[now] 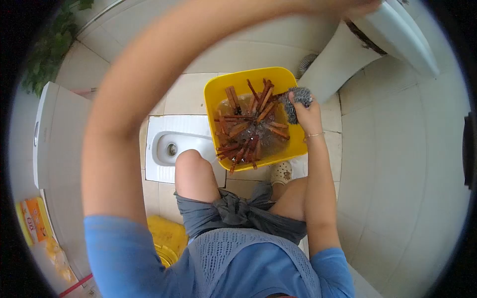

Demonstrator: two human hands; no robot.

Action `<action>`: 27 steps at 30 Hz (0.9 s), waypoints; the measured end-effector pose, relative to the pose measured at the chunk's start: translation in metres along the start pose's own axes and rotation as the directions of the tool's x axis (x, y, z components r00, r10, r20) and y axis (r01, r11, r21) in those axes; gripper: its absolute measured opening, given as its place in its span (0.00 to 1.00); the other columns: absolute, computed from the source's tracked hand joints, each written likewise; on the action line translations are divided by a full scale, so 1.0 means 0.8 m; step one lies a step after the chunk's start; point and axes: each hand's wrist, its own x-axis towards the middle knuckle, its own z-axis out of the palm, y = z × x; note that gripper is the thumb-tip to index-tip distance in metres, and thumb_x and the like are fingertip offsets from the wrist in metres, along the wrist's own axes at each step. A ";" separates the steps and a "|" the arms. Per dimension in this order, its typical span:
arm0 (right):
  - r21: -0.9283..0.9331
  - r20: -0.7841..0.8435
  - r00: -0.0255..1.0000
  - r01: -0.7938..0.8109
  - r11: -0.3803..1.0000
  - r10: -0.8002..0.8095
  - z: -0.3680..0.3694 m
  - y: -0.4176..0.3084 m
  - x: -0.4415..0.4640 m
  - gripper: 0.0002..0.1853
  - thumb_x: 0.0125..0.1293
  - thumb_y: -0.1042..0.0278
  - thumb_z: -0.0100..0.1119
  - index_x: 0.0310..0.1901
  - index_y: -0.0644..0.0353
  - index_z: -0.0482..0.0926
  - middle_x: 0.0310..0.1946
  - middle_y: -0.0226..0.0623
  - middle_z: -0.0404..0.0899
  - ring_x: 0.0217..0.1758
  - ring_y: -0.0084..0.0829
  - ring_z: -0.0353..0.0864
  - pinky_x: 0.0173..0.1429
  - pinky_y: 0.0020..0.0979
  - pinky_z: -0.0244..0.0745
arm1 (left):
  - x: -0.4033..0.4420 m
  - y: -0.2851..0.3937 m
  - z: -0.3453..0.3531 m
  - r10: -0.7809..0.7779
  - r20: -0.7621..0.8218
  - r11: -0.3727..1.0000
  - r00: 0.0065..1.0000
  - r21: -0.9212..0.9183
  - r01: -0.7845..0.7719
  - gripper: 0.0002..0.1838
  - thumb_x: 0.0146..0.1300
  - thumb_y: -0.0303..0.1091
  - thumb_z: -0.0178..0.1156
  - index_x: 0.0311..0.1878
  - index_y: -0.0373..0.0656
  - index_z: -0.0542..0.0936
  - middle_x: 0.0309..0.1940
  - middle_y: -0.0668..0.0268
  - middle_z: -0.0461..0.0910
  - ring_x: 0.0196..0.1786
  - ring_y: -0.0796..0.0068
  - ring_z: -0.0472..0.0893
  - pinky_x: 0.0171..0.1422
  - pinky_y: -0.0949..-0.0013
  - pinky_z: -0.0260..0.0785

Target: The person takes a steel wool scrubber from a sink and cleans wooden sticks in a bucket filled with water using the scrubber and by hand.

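Observation:
My right hand (309,116) is closed around a grey steel wool scourer (298,102) at the right rim of a yellow plastic tub (296,144). A dark stick end seems to touch the scourer. Several bundles of reddish-brown wooden sticks (266,107) stand and lean in the cloudy water inside the tub, some poking above its rim. My left arm arches across the top of the view, and my left hand (365,7) reaches the white washbasin (405,37) at the upper right. Its fingers are blurred and cut off by the frame edge.
A white squat toilet (164,171) lies left of the tub. The basin's pedestal (330,62) and a grey corrugated hose (307,63) stand behind it. A yellow container (166,236) is at my left side, near a white cabinet (59,144). Tiled wall (397,164) closes the right.

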 end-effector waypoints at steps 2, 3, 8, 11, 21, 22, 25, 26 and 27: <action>-0.300 0.014 0.987 0.155 0.941 -0.159 -0.007 0.010 -0.002 0.19 0.49 0.64 0.62 0.44 0.60 0.75 0.37 0.41 0.78 0.38 0.36 0.77 0.47 0.32 0.70 | -0.125 0.020 -0.027 -0.128 0.080 0.980 0.989 -0.144 0.139 0.11 0.55 0.35 0.56 0.41 0.43 0.75 0.33 0.61 0.76 0.33 0.62 0.75 0.37 0.65 0.67; -0.575 0.066 0.949 0.289 0.765 -0.308 -0.011 0.009 -0.007 0.19 0.48 0.66 0.61 0.45 0.56 0.75 0.38 0.43 0.78 0.39 0.41 0.76 0.48 0.35 0.70 | -0.197 0.036 -0.027 -0.297 0.196 0.941 0.934 -0.109 0.322 0.15 0.52 0.32 0.57 0.45 0.45 0.74 0.38 0.62 0.75 0.40 0.60 0.74 0.43 0.60 0.66; -0.613 0.164 0.960 0.281 0.738 -0.229 -0.058 0.068 0.022 0.22 0.47 0.66 0.59 0.48 0.52 0.73 0.43 0.46 0.76 0.41 0.46 0.74 0.50 0.38 0.69 | -0.529 0.207 -0.017 -0.850 0.450 -0.259 -0.273 0.092 0.961 0.45 0.53 0.52 0.59 0.62 0.28 0.52 0.57 0.39 0.58 0.62 0.51 0.60 0.65 0.59 0.53; -0.265 0.172 0.985 0.061 0.962 -0.015 -0.049 0.080 0.029 0.23 0.54 0.62 0.60 0.52 0.57 0.71 0.45 0.41 0.75 0.44 0.36 0.75 0.49 0.32 0.70 | -0.479 0.254 -0.013 -0.623 0.550 -0.757 -0.556 -0.244 0.606 0.38 0.57 0.50 0.56 0.61 0.32 0.57 0.48 0.50 0.69 0.47 0.66 0.71 0.50 0.69 0.63; 0.038 0.093 0.995 -0.041 0.998 0.037 -0.018 0.085 0.050 0.24 0.60 0.63 0.57 0.55 0.66 0.68 0.50 0.37 0.71 0.51 0.25 0.69 0.55 0.25 0.64 | -0.443 0.253 -0.003 -0.636 0.363 -0.765 -0.681 -0.411 0.495 0.29 0.54 0.36 0.59 0.56 0.32 0.64 0.37 0.63 0.71 0.37 0.77 0.71 0.41 0.77 0.63; 0.037 0.101 0.994 -0.039 0.999 0.035 -0.016 0.082 0.050 0.24 0.60 0.63 0.57 0.55 0.66 0.68 0.50 0.37 0.71 0.51 0.25 0.69 0.55 0.25 0.64 | -0.441 0.251 -0.002 -0.649 0.353 -0.754 -0.674 -0.416 0.509 0.29 0.53 0.36 0.59 0.56 0.32 0.65 0.36 0.64 0.72 0.35 0.79 0.71 0.38 0.78 0.63; 0.093 0.071 0.998 -0.009 0.996 0.003 -0.015 0.077 0.043 0.24 0.60 0.62 0.57 0.55 0.68 0.68 0.50 0.38 0.71 0.51 0.25 0.69 0.55 0.25 0.63 | -0.440 0.243 0.003 -0.643 0.318 -0.761 -0.697 -0.366 0.535 0.25 0.54 0.36 0.57 0.54 0.33 0.69 0.37 0.62 0.73 0.39 0.75 0.72 0.45 0.75 0.64; 0.065 0.073 0.997 0.014 0.998 -0.018 -0.011 0.077 0.045 0.24 0.61 0.63 0.57 0.55 0.69 0.68 0.50 0.38 0.71 0.51 0.25 0.69 0.55 0.25 0.63 | -0.449 0.241 0.006 -0.633 0.317 -0.763 -0.707 -0.413 0.498 0.25 0.53 0.37 0.59 0.53 0.32 0.69 0.36 0.62 0.74 0.37 0.75 0.73 0.43 0.75 0.65; 0.040 0.073 0.996 0.041 0.998 -0.043 -0.011 0.081 0.047 0.24 0.61 0.64 0.57 0.55 0.69 0.68 0.51 0.38 0.71 0.51 0.25 0.69 0.55 0.25 0.63 | -0.455 0.237 0.007 -0.688 0.299 -0.720 -0.661 -0.402 0.566 0.30 0.53 0.38 0.60 0.55 0.29 0.66 0.36 0.60 0.73 0.35 0.75 0.73 0.37 0.76 0.66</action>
